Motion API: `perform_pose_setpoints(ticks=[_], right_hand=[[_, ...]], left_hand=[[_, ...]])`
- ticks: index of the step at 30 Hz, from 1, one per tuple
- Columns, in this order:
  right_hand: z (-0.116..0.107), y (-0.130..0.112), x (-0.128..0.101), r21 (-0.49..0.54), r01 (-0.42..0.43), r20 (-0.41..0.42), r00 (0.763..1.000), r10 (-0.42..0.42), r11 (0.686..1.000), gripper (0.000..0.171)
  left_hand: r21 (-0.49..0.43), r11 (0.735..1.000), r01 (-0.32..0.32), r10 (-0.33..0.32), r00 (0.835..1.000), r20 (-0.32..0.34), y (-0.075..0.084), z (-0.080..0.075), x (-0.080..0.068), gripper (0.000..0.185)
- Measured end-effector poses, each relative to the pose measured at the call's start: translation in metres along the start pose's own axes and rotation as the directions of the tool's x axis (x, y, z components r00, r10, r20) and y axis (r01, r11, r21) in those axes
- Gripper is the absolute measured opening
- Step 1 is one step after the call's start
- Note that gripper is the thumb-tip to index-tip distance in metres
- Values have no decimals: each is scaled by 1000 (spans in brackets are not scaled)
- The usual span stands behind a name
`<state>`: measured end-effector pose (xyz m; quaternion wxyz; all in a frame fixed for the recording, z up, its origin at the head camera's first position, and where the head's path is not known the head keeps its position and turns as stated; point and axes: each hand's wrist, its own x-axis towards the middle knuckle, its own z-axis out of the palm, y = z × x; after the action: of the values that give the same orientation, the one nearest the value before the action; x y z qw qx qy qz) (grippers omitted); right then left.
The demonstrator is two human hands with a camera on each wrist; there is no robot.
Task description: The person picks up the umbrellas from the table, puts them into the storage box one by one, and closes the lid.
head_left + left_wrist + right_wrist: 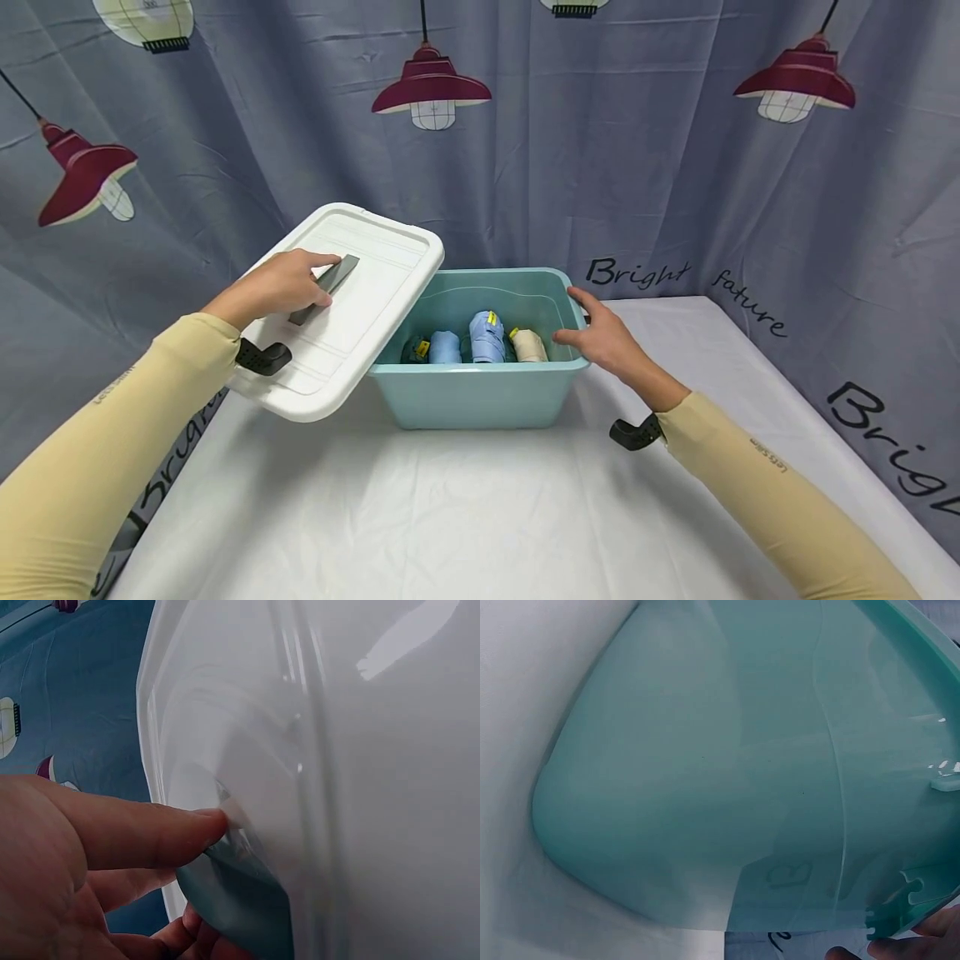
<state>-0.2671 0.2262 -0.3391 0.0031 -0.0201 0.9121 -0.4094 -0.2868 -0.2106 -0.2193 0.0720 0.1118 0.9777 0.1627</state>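
Note:
My left hand [288,283] grips the grey handle [324,289] on top of a white lid [375,250]. Tilted, the lid hangs at the left of a teal storage box [480,400] and overlaps its left end in the head view. Thumb and fingers pinch the handle [247,900] in the left wrist view. At the box's right end, my right hand [611,337] holds the rim, thumb over the inside. Inside the box stand rolled cloths: a light blue roll [487,337], a shorter blue roll [445,347], a cream roll [529,345] and a dark roll [416,350].
The box stands on a table with a white cloth [465,508]. Behind and at both sides hangs a grey-blue curtain [600,167] printed with red lamps and lettering. A black wrist mount [636,433] sits below the right hand.

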Motion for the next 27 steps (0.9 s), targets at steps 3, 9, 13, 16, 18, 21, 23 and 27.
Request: perform_pose_setpoints(ticks=[3, 9, 13, 16, 18, 21, 23, 27], right_hand=[[0, 0, 0, -4, -4, -4, 1000, 4, 1000, 91], [0, 0, -1, 0, 3, -9, 1000, -3, 1000, 90], [1, 0, -1, 5, 4, -7, 1000, -4, 1000, 90], [1, 0, -1, 8, 0, -8, 1000, 0, 1000, 90], [1, 1, -1, 9, 3, -10, 1000, -3, 1000, 90], [1, 1, 0, 7, 7, -15, 1000, -7, 1000, 88], [1, 1, -1, 5, 13, -18, 1000, -13, 1000, 87], [1, 2, -1, 10, 16, -24, 1000, -16, 1000, 85]], left_hand=[[22, 1000, -16, 16, 1000, 8, 9, 1, 3, 76], [53, 998, -34, 33, 999, 31, 27, 3, 9, 75], [49, 998, -37, 34, 998, 55, 37, 7, 12, 75], [46, 998, -51, 48, 996, 74, 43, 11, 15, 75], [49, 997, -66, 62, 995, 82, 47, 14, 16, 74], [45, 995, -89, 84, 992, 94, 53, 17, 18, 74], [46, 994, -101, 96, 990, 101, 58, 19, 20, 74], [52, 992, -118, 110, 985, 130, 67, 24, 25, 74]])
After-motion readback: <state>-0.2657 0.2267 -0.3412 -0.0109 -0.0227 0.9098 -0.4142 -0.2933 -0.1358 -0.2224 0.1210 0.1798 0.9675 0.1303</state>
